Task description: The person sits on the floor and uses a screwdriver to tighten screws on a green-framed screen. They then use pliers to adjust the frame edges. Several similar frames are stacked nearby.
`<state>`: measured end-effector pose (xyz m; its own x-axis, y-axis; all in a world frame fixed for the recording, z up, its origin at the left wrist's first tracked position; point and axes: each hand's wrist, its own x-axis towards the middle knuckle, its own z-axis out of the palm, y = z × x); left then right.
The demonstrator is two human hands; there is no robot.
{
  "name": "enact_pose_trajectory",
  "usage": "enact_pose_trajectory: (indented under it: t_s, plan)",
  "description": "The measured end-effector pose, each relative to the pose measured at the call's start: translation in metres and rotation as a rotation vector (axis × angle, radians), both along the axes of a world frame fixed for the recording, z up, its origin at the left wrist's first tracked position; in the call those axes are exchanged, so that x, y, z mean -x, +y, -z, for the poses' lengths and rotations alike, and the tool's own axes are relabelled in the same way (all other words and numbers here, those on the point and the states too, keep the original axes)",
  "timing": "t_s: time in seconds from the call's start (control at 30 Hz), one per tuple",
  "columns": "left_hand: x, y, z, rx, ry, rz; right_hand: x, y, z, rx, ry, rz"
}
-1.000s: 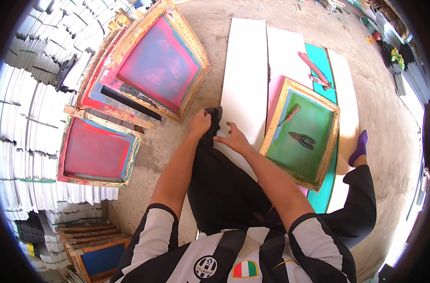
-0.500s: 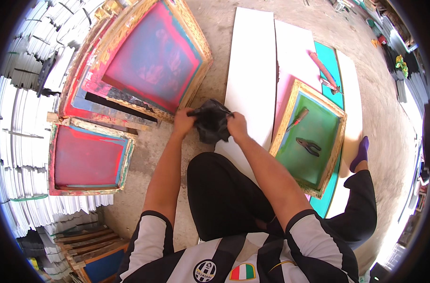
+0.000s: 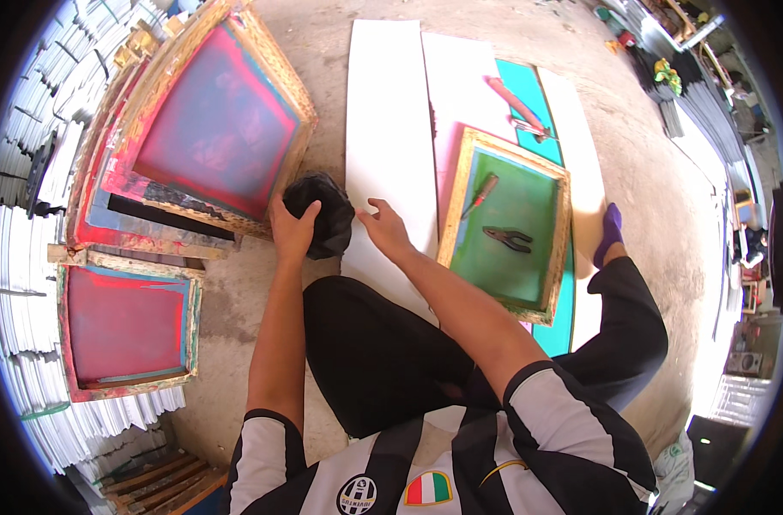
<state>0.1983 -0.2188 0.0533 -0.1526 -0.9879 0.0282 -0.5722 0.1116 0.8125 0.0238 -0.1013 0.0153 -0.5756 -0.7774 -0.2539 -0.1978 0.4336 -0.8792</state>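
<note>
A crumpled black plastic bag is held in my left hand, whose fingers wrap its left side. My right hand is just to the right of the bag, apart from it, with thumb and fingers spread and nothing between them. To the right lies a wooden screen frame with green mesh. Inside it rest a pair of pliers and a screwdriver-like tool with a reddish shaft. What the bag contains, if anything, is hidden.
Long white boards and a teal board lie under the green frame, with a hammer-like tool beyond it. Pink-stained screen frames lean at the left, by stacked white sheets. A wooden slatted crate stands lower left.
My right hand has let go of the bag and opened beside it. The bag, stretched between both hands before, is now bunched in my left hand. The view has swung to the right.
</note>
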Motion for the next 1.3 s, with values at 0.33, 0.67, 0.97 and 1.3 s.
enact_pose_trajectory:
  t_s: [0.33,0.67,0.97,1.3]
  plan:
    - [0.083,0.112,-0.02,0.352,-0.103,0.37,0.135,0.165,-0.019,-0.139,0.394,0.175]
    - [0.131,0.251,0.001,0.245,-0.708,0.955,0.174,0.267,-0.022,-0.631,0.55,0.034]
    - [0.159,0.301,0.063,0.582,-0.648,1.33,0.224,0.252,0.018,-0.615,0.855,-0.226]
    - [0.156,0.294,0.066,0.662,-0.519,1.245,0.241,0.235,0.03,-0.566,0.457,-0.197]
